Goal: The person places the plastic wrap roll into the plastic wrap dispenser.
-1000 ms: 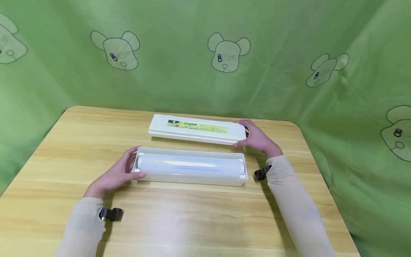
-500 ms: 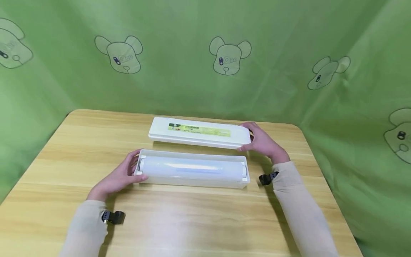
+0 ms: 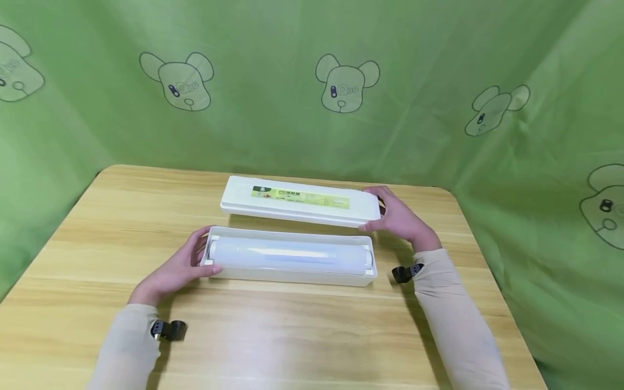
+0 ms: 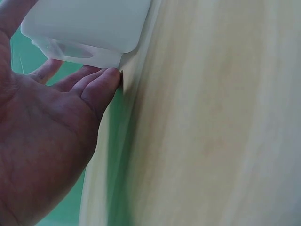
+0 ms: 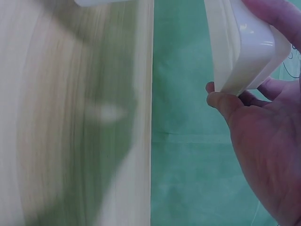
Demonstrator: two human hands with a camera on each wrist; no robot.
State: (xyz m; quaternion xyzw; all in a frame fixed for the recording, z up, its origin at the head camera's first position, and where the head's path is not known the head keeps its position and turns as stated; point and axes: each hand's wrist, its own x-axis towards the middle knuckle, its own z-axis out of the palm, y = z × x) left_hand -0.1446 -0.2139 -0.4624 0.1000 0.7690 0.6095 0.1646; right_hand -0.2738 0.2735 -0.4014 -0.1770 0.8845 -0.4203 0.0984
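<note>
A long white box (image 3: pixel 292 275) stands on the table with its top off. Inside lies a roll of plastic wrap (image 3: pixel 292 254), shiny and bluish white. My left hand (image 3: pixel 177 265) grips the box's left end, thumb on the front wall and fingers behind; the left wrist view shows the box end (image 4: pixel 89 23) between them. Behind the box, my right hand (image 3: pixel 397 216) holds the white lid (image 3: pixel 297 208) by its right end, label side up. In the right wrist view, the lid's end (image 5: pixel 254 47) sits between thumb and fingers, above the table.
The wooden table (image 3: pixel 292 341) has rounded far corners. A green curtain (image 3: pixel 273 130) with printed bear heads hangs close behind its far edge and along both sides. A small black camera (image 3: pixel 168 330) is strapped to the left wrist, another camera (image 3: pixel 407 272) to the right.
My right hand and the lid have shifted slightly right and nearer to me than a second ago. The box and my left hand stay in place; the head view has moved a little.
</note>
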